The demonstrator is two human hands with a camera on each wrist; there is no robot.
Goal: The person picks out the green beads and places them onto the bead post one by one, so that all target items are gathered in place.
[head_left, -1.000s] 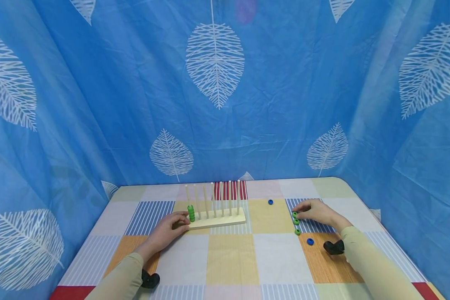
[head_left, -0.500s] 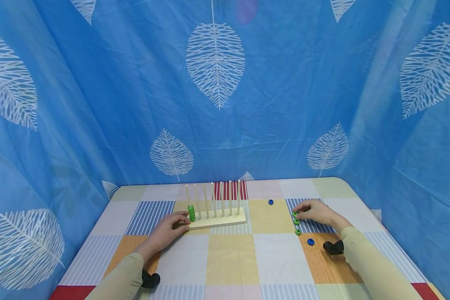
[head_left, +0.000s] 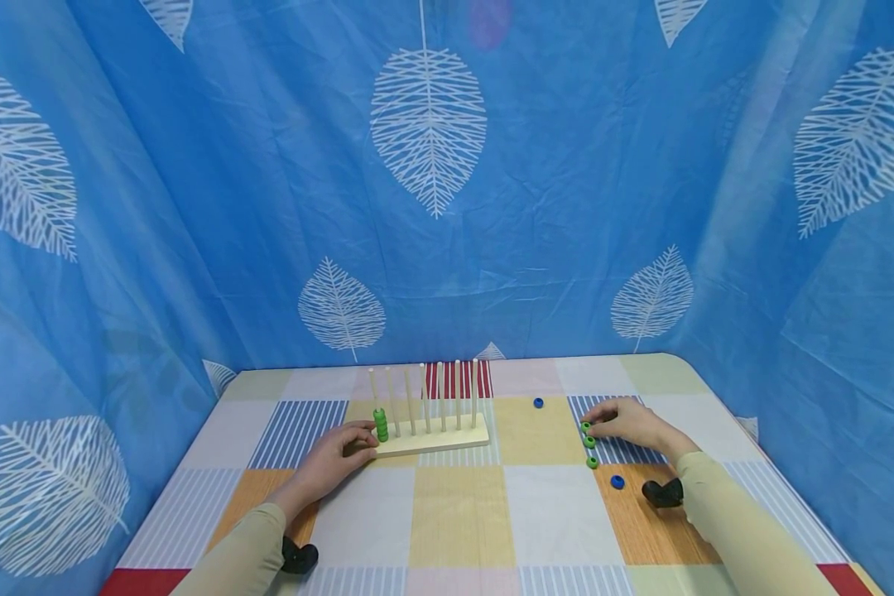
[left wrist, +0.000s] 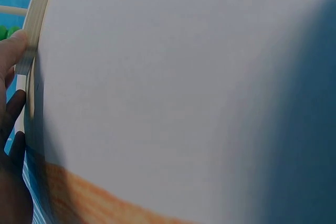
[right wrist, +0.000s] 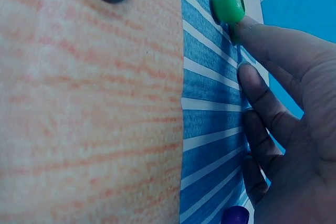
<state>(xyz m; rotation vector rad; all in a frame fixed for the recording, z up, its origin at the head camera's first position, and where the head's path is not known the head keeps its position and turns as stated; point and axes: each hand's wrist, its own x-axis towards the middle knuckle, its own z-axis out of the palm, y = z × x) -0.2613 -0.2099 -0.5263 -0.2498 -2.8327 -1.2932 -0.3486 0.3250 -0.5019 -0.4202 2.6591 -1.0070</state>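
A pale wooden peg rack [head_left: 432, 439] with a row of upright pegs stands left of centre. Green beads [head_left: 381, 425] are stacked on its leftmost peg. My left hand [head_left: 335, 455] grips the rack's left end, and its thumb [left wrist: 13, 48] lies along the base edge in the left wrist view. At the right, my right hand [head_left: 629, 420] pinches a green bead [head_left: 586, 427] between thumb and index finger, close on the cloth. The index tip is hidden behind the thumb in the right wrist view. Two more green beads, a nearer one [head_left: 592, 463] among them, lie just in front.
One blue bead [head_left: 617, 482] lies nearer the front right, another blue bead [head_left: 539, 402] farther back. A purple bead [right wrist: 234, 216] shows beneath the right hand's fingers. The patchwork tablecloth [head_left: 458, 513] meets blue leaf-print curtains [head_left: 432, 290] at the back and sides.
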